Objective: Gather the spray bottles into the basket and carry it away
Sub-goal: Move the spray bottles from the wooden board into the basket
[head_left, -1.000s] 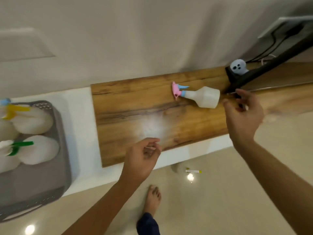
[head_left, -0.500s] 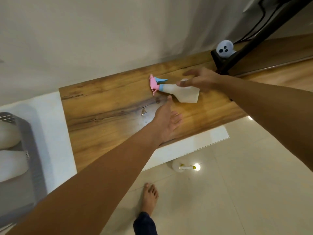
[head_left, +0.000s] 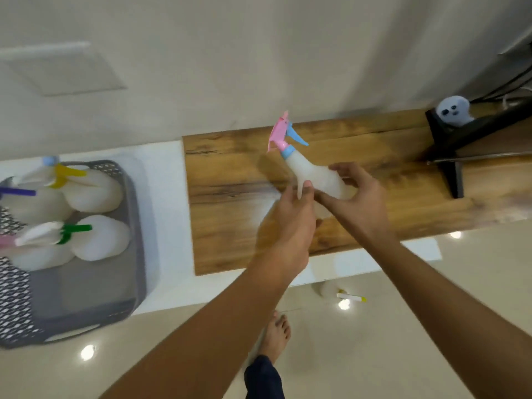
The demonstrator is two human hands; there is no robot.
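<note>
Both hands hold 1 spray bottle (head_left: 313, 174) above the wooden board (head_left: 230, 197), its pink and blue trigger head tilted up and to the far left. The right hand (head_left: 355, 197) wraps its fingers around the bottle's wide base from the right. The left hand (head_left: 293, 214) meets it from the near side, its thumb pressed on the white body just below the neck; how far its other fingers close cannot be told, as they are hidden behind the hand.

The grey basket (head_left: 135, 226) sits on the white counter (head_left: 167, 174) at the left, well apart from the held bottle. In it lie several white bottles on their sides, among them 1 with a yellow trigger (head_left: 64, 175) and 1 with a green trigger (head_left: 72, 231). The basket's near half is bare.

At the far right of the board stands a black bracket (head_left: 452, 156), with a small pale blue toy (head_left: 453, 108) just behind it. A bare foot (head_left: 277, 335) shows on the glossy floor (head_left: 403, 312) below.
</note>
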